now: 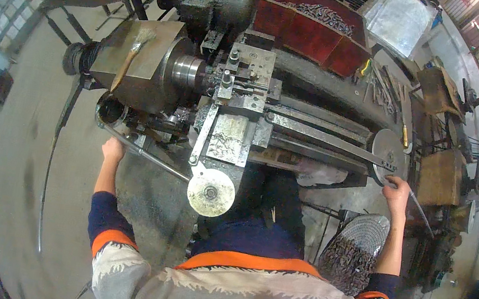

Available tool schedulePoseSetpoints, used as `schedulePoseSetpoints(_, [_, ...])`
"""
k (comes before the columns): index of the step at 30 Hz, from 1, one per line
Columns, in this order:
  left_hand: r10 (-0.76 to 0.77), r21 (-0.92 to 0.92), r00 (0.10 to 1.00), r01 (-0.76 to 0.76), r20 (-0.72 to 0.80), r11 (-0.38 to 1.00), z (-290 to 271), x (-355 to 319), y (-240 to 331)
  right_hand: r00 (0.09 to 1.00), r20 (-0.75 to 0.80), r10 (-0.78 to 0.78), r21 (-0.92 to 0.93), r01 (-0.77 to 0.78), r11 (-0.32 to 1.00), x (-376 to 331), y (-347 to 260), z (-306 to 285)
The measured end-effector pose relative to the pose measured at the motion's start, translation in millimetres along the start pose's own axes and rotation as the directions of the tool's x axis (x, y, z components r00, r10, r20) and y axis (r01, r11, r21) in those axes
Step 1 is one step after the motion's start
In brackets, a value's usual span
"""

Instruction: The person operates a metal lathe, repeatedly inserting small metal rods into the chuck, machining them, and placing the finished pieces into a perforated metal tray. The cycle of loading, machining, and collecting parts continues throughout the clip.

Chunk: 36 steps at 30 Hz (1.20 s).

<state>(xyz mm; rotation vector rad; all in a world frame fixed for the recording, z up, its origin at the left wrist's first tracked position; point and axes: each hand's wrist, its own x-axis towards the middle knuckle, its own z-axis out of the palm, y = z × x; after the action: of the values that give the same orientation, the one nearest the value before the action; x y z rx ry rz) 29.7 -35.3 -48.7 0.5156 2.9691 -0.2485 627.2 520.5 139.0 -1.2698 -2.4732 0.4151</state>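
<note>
A greasy lathe-like machine stands before me, with a shiny cylindrical chuck (188, 71) and a metal tool slide (244, 81) beside it. My left hand (114, 148) is closed at a long metal lever (148, 155), below the chuck; the fingers are partly hidden. The lever runs rightward to near a round metal disc (211, 192) at the front of the slide. At the right end of the machine, my right hand (396, 194) is wrapped around a thin metal handle (421, 211), just below another round disc (389, 149). A flat bar (322, 139) joins that disc to the slide.
A brush (131, 60) lies on the headstock cover (110, 57). Behind stand an electric motor (216, 2) and a red bin (298, 37) of small metal parts. Rods and a yellow-handled tool (365, 68) lie at right. A woven container (371, 233) of dark parts sits near my right forearm.
</note>
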Motion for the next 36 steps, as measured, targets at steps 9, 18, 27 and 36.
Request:
schedulePoseSetpoints(9, [-0.133,-0.931,0.99,0.093,0.049,0.353,-23.0,-58.0,-40.0,0.917,0.05,0.396,-0.56,-0.302,0.771,27.7,206.8,-21.2])
schedulePoseSetpoints(18, [-0.509,-0.995,0.859,0.006,0.055,-0.097,-82.0,-33.4,57.8,0.837,-0.02,0.547,-0.636,-0.432,0.639,5.7,189.7,-12.6])
schedulePoseSetpoints(27, [-0.565,-0.984,0.821,-0.02,0.086,-0.179,-65.5,-24.1,77.8,0.809,-0.03,0.587,-0.408,-0.546,0.732,-99.6,160.4,-11.2])
schedulePoseSetpoints(36, [-0.589,-0.969,0.795,-0.004,0.147,-0.248,-77.5,-28.4,81.2,0.702,-0.147,0.697,-0.402,-0.686,0.606,-109.3,123.0,7.8])
